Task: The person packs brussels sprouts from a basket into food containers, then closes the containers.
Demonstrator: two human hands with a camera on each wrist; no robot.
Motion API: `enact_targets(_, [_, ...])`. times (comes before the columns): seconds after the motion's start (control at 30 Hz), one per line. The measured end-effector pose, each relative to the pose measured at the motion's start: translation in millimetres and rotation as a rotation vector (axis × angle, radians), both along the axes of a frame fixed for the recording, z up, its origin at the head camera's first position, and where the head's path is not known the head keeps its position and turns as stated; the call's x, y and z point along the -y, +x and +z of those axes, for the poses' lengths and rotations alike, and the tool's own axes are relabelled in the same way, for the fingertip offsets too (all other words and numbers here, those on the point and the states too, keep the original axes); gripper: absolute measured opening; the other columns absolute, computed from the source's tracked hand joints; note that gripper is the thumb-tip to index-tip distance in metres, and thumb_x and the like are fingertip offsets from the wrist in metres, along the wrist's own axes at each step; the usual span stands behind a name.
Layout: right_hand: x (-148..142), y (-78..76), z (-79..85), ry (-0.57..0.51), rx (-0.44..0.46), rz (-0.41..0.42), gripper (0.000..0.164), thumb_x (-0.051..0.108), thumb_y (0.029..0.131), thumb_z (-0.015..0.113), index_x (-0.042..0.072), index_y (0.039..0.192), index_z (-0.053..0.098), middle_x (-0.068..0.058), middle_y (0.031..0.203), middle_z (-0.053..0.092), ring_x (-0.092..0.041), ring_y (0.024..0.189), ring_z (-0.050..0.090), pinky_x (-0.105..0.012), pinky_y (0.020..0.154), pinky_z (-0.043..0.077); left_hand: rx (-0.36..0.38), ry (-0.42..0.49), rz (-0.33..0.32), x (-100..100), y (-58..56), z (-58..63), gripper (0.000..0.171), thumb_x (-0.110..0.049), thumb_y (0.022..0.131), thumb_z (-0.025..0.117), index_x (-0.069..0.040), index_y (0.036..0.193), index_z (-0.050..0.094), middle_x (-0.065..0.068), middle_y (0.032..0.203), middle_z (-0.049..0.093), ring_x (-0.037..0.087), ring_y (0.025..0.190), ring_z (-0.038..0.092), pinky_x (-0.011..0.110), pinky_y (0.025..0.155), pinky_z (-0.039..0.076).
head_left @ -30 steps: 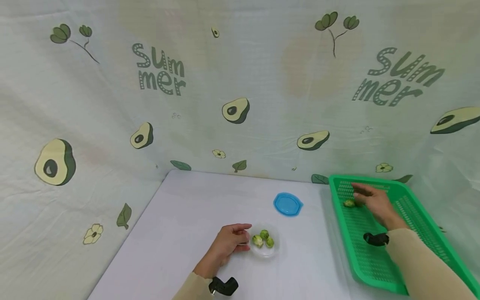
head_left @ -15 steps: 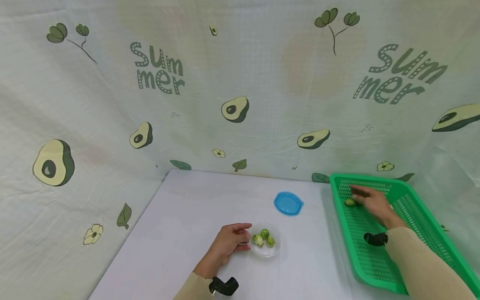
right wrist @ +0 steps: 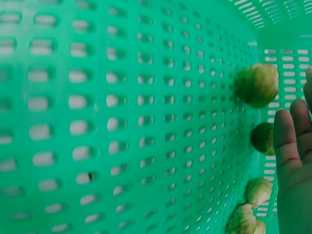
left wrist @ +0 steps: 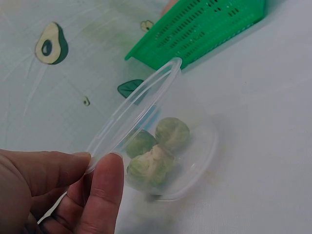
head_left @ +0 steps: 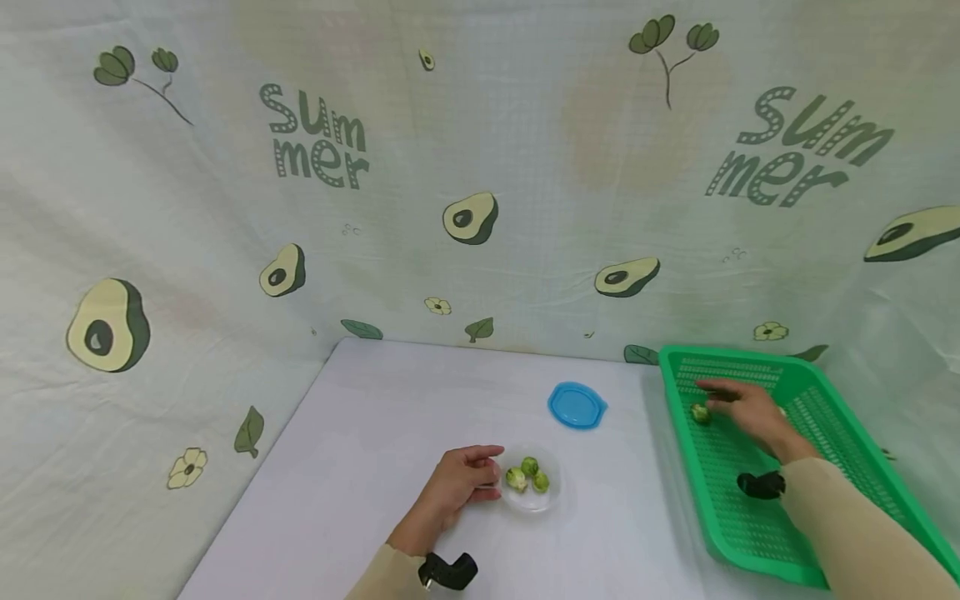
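My left hand (head_left: pixel 459 485) pinches the rim of a clear plastic bowl (head_left: pixel 532 504) between thumb and finger. In the left wrist view, three Brussels sprouts (left wrist: pixel 153 165) lie together at the bottom of that bowl. Over in the green basket (head_left: pixel 701 504), my right hand (head_left: pixel 750 412) reaches toward the far end with its fingers extended. A Brussels sprout (head_left: pixel 701 413) lies just under its fingertips, near the left wall. The right wrist view shows the fingers beside several sprouts, among them a larger one (right wrist: pixel 258 85) near the fingertips; nothing sits in the palm.
A blue lid (head_left: pixel 577 406) lies on the white table (head_left: pixel 420 392), between bowl and basket and farther back. The basket's raised walls stand around the right hand. Behind the table hangs a cloth (head_left: pixel 540 167) printed with avocados.
My right hand has shifted slightly nearer and the sprout by its fingertips has turned and moved a little the same way. The left hand and bowl stay put.
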State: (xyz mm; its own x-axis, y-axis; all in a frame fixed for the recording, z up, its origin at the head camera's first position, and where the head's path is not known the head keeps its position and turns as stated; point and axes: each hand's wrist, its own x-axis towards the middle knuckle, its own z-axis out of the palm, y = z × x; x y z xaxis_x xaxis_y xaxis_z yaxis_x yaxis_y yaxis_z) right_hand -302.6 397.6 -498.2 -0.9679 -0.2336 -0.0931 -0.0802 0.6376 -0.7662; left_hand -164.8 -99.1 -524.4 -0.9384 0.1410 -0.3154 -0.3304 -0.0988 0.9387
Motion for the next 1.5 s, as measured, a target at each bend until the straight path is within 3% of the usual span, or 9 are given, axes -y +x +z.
enact_targets(0.33, [-10, 3.9, -8.6, 0.064, 0.023, -0.002, 0.063, 0.031, 0.107, 0.065, -0.006, 0.155, 0.046, -0.037, 0.151, 0.048, -0.056, 0.134, 0.049, -0.067, 0.103, 0.050, -0.008, -0.002, 0.006, -3, 1.6, 0.4, 0.046, 0.006, 0.095, 0.069, 0.006, 0.141, 0.063, 0.002, 0.094, 0.063, 0.015, 0.083, 0.068, 0.026, 0.070, 0.065])
enact_targets(0.7, [-6, 5.4, -14.7, 0.066, 0.025, -0.026, 0.064, 0.034, 0.107, 0.063, -0.006, 0.154, 0.046, -0.036, 0.151, 0.050, -0.056, 0.135, 0.049, -0.065, 0.104, 0.051, 0.001, 0.000, 0.011, -3, 2.1, 0.0, 0.046, 0.006, 0.095, 0.069, 0.006, 0.140, 0.063, 0.003, 0.094, 0.063, 0.015, 0.083, 0.068, 0.026, 0.069, 0.065])
enact_targets(1.03, [6, 2.1, -24.4, 0.161, -0.155, -0.023, 0.052, 0.016, 0.101, 0.073, -0.011, 0.143, 0.056, -0.035, 0.130, 0.064, -0.052, 0.116, 0.061, -0.059, 0.092, 0.056, -0.012, -0.011, 0.013, -3, 1.6, -1.8, 0.045, 0.005, 0.096, 0.070, 0.006, 0.141, 0.063, 0.002, 0.095, 0.063, 0.015, 0.083, 0.068, 0.027, 0.070, 0.065])
enact_targets(1.27, [9, 2.3, -21.8, 0.183, -0.164, -0.035, 0.049, 0.008, 0.100, 0.070, -0.010, 0.143, 0.056, -0.032, 0.125, 0.066, -0.049, 0.113, 0.063, -0.045, 0.084, 0.056, -0.009, -0.009, 0.005, -4, 2.3, 0.1, 0.045, 0.003, 0.097, 0.070, 0.005, 0.141, 0.063, 0.003, 0.094, 0.063, 0.015, 0.084, 0.068, 0.027, 0.070, 0.065])
enact_targets(1.5, [10, 2.4, -21.0, 0.153, -0.126, -0.046, 0.050, 0.013, 0.102, 0.068, -0.008, 0.145, 0.054, -0.032, 0.128, 0.065, -0.051, 0.117, 0.062, -0.057, 0.089, 0.059, -0.010, -0.014, 0.005, -5, 3.0, 2.2, 0.045, 0.004, 0.096, 0.070, 0.005, 0.141, 0.063, 0.002, 0.095, 0.063, 0.015, 0.084, 0.068, 0.027, 0.070, 0.065])
